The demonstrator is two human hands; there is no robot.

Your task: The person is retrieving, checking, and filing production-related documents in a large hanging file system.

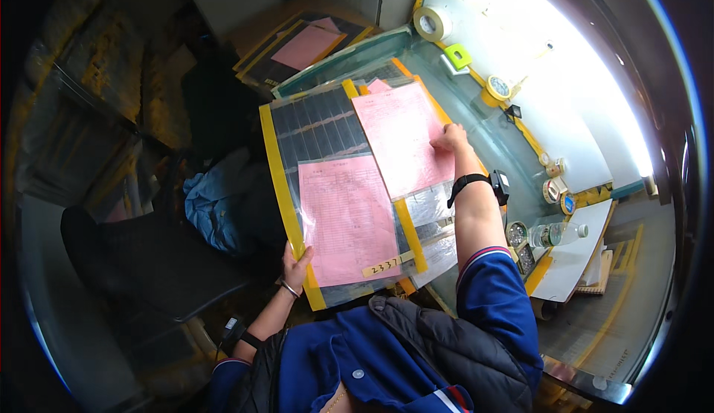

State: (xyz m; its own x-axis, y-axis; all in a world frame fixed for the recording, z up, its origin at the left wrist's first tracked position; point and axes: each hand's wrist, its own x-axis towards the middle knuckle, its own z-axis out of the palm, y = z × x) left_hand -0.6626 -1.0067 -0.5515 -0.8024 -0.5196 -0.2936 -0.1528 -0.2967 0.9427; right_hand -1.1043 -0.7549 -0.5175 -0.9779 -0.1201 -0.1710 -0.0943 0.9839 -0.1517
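My left hand (297,264) is closed on the lower left edge of a dark film panel (316,126) bordered with yellow tape. A pink printed form (348,223) lies on this panel, and a strip of yellow tape with handwriting (387,266) sits by its lower edge. Overlapping on the right is another pink form (401,134), on a second tape-edged panel that is partly hidden. My right hand (450,139) has its fingers bent around the right side of that form, the thumb side lying over the paper. Whatever is under these fingers is hidden.
Beneath the panels is a glass-topped table (476,119) with a bright lit surface behind it. Along it stand a tape roll (432,24), a yellow round container (496,91) and a plastic bottle (558,234). More panels (305,45) lie at the far left; a dark chair (141,264) stands left.
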